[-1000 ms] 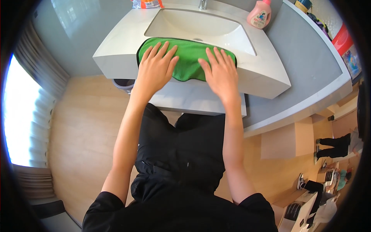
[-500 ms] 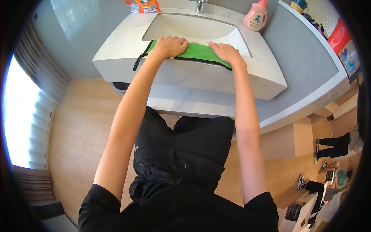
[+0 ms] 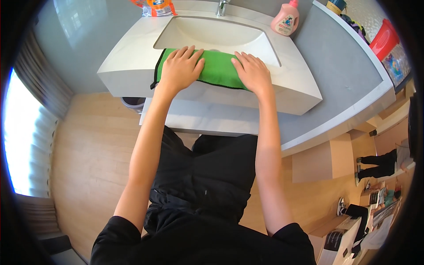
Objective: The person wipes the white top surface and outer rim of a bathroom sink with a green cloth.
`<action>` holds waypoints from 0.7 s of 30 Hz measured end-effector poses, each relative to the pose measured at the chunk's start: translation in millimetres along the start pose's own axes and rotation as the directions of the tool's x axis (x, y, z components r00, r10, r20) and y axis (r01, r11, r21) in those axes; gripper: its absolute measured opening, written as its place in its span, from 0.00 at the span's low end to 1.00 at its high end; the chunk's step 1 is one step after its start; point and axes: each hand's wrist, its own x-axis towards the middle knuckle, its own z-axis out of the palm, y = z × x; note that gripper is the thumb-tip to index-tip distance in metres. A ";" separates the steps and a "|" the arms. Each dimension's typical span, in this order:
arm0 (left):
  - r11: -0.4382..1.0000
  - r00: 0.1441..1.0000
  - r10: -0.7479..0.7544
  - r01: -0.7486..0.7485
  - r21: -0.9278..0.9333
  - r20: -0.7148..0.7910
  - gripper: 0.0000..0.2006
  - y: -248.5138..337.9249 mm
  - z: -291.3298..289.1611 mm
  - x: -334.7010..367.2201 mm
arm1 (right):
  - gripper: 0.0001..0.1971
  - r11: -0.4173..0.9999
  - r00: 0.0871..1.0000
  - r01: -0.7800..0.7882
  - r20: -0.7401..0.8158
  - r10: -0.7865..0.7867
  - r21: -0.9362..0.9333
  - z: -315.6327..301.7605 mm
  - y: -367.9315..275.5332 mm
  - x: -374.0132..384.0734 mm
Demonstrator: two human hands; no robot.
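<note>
A green cloth (image 3: 218, 70) with black edging is draped over the front rim of a white washbasin (image 3: 207, 33), its lower part hanging across the counter's front edge. My left hand (image 3: 180, 70) lies flat on the cloth's left part, fingers stretched out and apart. On its right end rests my right hand (image 3: 253, 73), also flat with the fingers pointing toward the basin. Under both palms the cloth is hidden.
A chrome tap (image 3: 222, 8) stands behind the basin. On the white counter (image 3: 121, 55) are an orange-and-white bag (image 3: 159, 8) at back left and a pink bottle (image 3: 285, 20) at back right. Below is a bin (image 3: 132, 104); a grey partition (image 3: 340, 66) runs along the right. Other people are far right.
Both hands have drawn slightly toward me, and their curled fingers are now stretched out flat. More of the green cloth shows, with its lower edge further down the counter's front.
</note>
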 end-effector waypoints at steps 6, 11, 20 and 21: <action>0.993 0.998 -0.059 0.055 -0.109 -0.029 0.20 29.0 -31.3 -29.5 | 0.26 0.994 0.983 0.033 -0.177 -0.051 -0.106 -10.2 -28.9 -51.7; 0.988 0.995 -0.068 0.057 -0.147 -0.071 0.19 48.6 -56.2 -49.2 | 0.28 0.998 0.967 -0.030 -0.253 0.017 -0.048 -21.1 -48.9 -71.5; 0.992 0.997 -0.014 0.004 -0.127 -0.082 0.18 34.0 -36.7 -32.2 | 0.31 0.993 0.972 -0.045 -0.234 0.018 -0.110 -9.2 -42.0 -50.9; 0.991 0.997 -0.015 0.004 -0.133 -0.078 0.18 30.3 -28.4 -26.9 | 0.31 0.993 0.973 -0.048 -0.229 0.021 -0.112 -5.0 -36.1 -45.7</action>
